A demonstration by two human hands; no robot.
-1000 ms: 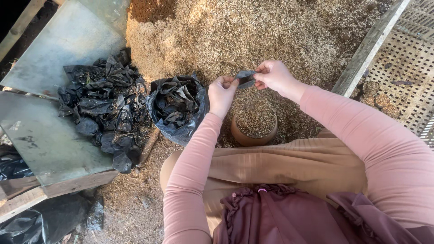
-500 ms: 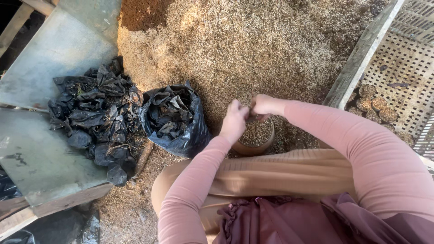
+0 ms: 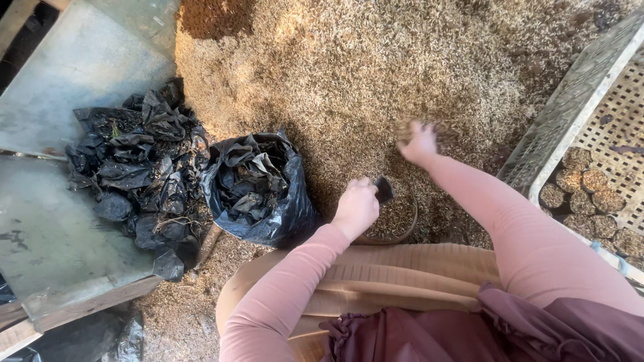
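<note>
- Landmark: one round brown bowl point(image 3: 396, 218), holding husk, on the ground just in front of the person's knees.
- Left hand point(image 3: 357, 208): fingers closed around one small black plastic bag point(image 3: 383, 189), held at the bowl's left rim, just above the fill.
- Right hand point(image 3: 419, 142): beyond the bowl, fingers curled down into the husk pile point(image 3: 376, 74); blurred, so whether it grips any husk cannot be told.
- One open black sack point(image 3: 258, 191), left of the bowl, filled with crumpled black bags; count not readable.
- One loose heap of black bags point(image 3: 137, 174), further left of the bowl, lying on a grey metal sheet point(image 3: 60, 94).
- One perforated crate point(image 3: 604, 121), right of the bowl; at least seven filled round bags point(image 3: 590, 201) stand inside it.
</note>
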